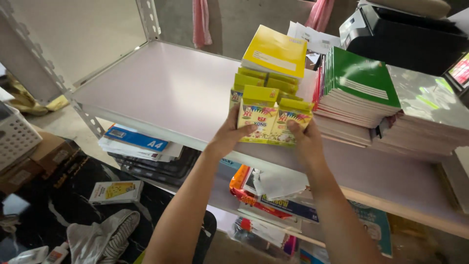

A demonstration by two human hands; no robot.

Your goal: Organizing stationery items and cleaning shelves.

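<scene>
Both my hands hold a pair of small yellow crayon boxes [271,120] upright at the front of a white metal shelf [161,88]. My left hand [228,132] grips the left box from the side and below. My right hand [304,139] grips the right box. Behind them stand several more yellow-green crayon boxes [266,84] in a cluster, with a yellow notebook [276,50] lying on top of them.
A stack of green-covered notebooks [359,85] and wrapped notebook piles [430,110] fill the shelf's right side. A black printer [410,34] sits at the back right. Paper reams [139,142] and packages lie on the lower shelf. A white basket [17,137], cardboard boxes and cloth are on the floor at left.
</scene>
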